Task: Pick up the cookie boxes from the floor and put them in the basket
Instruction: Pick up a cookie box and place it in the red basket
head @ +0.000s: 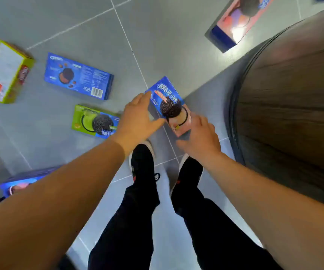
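Observation:
A blue and pink cookie box point(169, 106) lies slanted in the middle of the grey tiled floor, just ahead of my shoes. My left hand point(137, 119) touches its left long edge with fairly straight fingers. My right hand point(201, 138) is at its near end, fingers over the right corner and thumb below that end. Whether the box is off the floor I cannot tell. More boxes lie about: a green and blue one point(95, 121), a blue one point(77, 76), a yellow-green one point(7, 73), a pink and blue one point(239, 22). No basket is in view.
A large dark brown round top point(293, 106) with a black rim fills the right side, close to the box. Another blue box point(19, 183) lies partly hidden under my left forearm. My black shoes point(143, 162) stand on the tiles below the hands.

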`<state>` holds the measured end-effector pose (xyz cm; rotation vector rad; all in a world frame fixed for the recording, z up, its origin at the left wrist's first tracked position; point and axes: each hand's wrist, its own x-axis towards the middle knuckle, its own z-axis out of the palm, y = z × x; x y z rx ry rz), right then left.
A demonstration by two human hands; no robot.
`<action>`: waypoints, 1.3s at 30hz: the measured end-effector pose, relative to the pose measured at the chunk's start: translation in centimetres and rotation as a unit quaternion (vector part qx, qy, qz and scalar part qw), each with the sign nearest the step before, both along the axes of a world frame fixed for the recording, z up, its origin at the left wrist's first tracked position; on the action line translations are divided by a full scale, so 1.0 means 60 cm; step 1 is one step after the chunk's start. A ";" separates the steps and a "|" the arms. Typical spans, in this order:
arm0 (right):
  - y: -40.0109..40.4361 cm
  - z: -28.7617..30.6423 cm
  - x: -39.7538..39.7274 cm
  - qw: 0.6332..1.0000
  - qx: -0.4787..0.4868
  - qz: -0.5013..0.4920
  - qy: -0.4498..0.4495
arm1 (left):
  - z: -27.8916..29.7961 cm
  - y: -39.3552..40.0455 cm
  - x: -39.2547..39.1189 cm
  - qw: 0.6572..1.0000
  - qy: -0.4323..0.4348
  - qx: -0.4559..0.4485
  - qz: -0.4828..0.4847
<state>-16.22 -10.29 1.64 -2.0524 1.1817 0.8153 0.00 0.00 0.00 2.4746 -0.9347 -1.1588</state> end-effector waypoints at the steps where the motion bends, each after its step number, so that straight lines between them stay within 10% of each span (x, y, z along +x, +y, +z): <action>1: 0.001 -0.031 0.001 1.000 -0.005 -0.008 -0.012 | -0.035 -0.005 0.000 1.000 0.002 -0.009 0.002; 9: 0.010 -0.271 0.016 0.997 -0.026 -0.067 -0.003 | -0.244 -0.050 -0.010 0.998 0.006 0.013 0.061; 15: 0.013 -0.248 0.019 0.998 -0.047 -0.013 -0.034 | -0.214 -0.031 -0.005 0.989 -0.005 0.030 0.146; 33: 0.026 0.583 0.116 0.948 -0.084 0.280 -0.127 | 0.590 0.130 0.112 0.904 0.221 -0.068 0.360; 39: 0.050 0.810 0.151 0.936 -0.078 0.242 -0.242 | 0.852 0.196 0.159 0.894 0.205 -0.162 0.363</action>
